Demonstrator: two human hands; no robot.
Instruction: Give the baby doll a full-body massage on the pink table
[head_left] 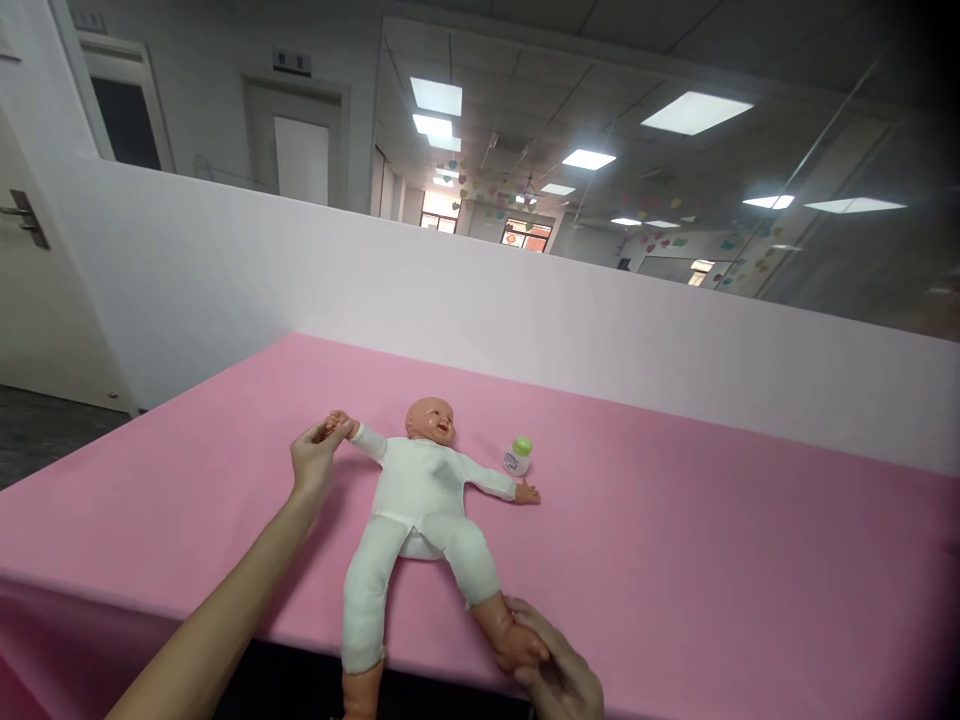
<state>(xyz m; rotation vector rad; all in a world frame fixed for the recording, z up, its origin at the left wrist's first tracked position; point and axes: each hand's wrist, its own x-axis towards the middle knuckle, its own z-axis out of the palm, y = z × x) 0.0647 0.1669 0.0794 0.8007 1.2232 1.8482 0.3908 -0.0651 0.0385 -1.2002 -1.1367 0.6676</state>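
A baby doll with a white cloth body lies on its back on the pink-covered table, its head toward the wall. My left hand is closed around the doll's hand at the left, and that arm is stretched outward. At the lower right, my right hand grips the doll's bare foot, with fingers behind the ankle and the thumb underneath. The doll's other arm lies spread on the cloth. Its other leg hangs past the table's front edge, the foot partly cut off by the frame.
A small jar with a green lid stands beside the doll's outstretched arm. Behind the table runs a low white wall with glass above it. A door with a metal handle is at the far left.
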